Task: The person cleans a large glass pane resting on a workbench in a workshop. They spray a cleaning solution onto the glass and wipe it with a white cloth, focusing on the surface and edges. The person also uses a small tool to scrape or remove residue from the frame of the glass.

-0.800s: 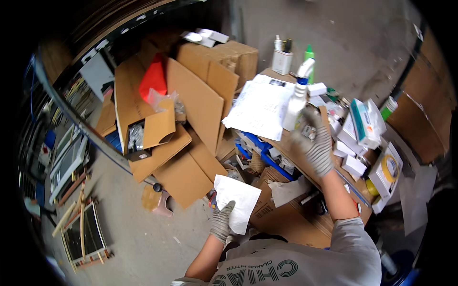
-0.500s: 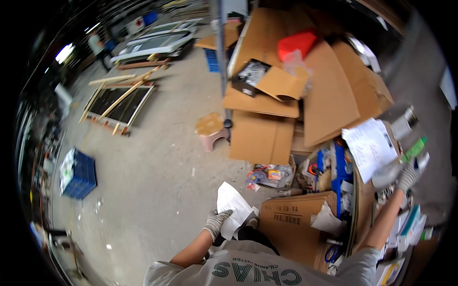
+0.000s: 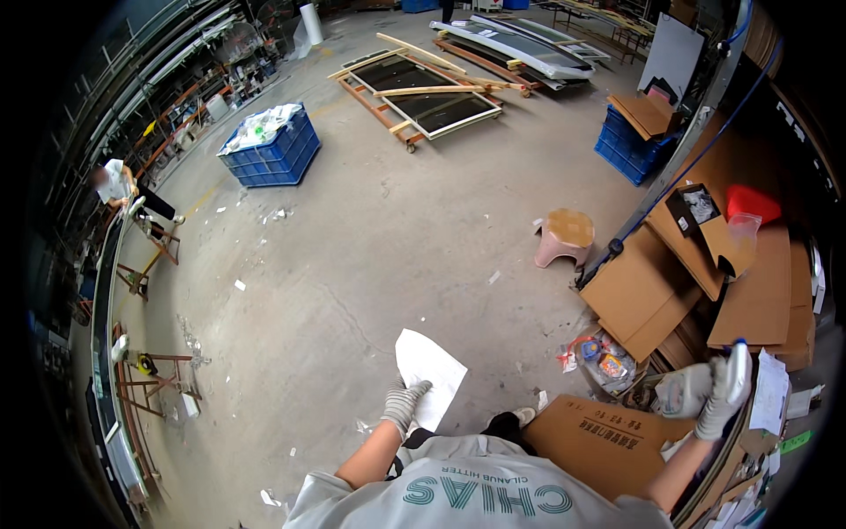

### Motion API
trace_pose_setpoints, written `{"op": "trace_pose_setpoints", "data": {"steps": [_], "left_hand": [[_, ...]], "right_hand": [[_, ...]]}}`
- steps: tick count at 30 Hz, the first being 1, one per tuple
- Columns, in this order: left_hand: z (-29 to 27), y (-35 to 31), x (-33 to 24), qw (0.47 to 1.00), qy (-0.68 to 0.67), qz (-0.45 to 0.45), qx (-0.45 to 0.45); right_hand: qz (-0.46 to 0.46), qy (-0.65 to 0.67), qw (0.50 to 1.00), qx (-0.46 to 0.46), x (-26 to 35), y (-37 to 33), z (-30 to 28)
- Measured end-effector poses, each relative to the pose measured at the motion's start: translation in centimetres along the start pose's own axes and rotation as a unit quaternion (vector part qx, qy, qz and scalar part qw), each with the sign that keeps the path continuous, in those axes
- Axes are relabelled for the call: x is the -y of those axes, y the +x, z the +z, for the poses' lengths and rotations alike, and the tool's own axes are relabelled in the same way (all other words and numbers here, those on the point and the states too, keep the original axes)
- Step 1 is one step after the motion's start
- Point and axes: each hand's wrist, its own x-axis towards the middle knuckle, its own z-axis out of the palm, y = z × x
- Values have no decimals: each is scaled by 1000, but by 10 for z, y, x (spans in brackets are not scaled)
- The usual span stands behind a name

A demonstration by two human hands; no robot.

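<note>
My left hand [image 3: 405, 402], in a striped knit glove, grips a white sheet of paper [image 3: 434, 375] by its left edge, low in front of my body. Off to the right, my gloved right hand [image 3: 718, 413] is closed on what looks like a spray bottle, with a translucent body [image 3: 683, 391] and a white head [image 3: 733, 375] with a blue tip. It is above the cluttered bench side, close to a written sheet [image 3: 769, 393]. A large flat cardboard box [image 3: 604, 441] lies beneath, between my body and that hand.
Flattened cardboard [image 3: 639, 282] is stacked at right, near a box of plastic packets [image 3: 608, 363] and a pink stool [image 3: 566, 236]. Farther off are a blue crate [image 3: 278, 154] and framed panels [image 3: 432, 93]. Another person [image 3: 119, 185] works at a long frame at left.
My view has swung left, bringing the other person and the long frame into sight. My right hand has come away from the papers and green item, carrying the bottle; the left keeps the paper.
</note>
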Motion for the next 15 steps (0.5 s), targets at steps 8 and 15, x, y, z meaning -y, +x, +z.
{"op": "trace_pose_setpoints", "data": {"steps": [8,15], "left_hand": [[-287,-28,16,960,-81,104,-248],[-409,-113,12,863,-93,178,-463]], "right_hand": [[-46,87,922,375,128,-143,346],[-159,101,767,613,232,-278,550]]}}
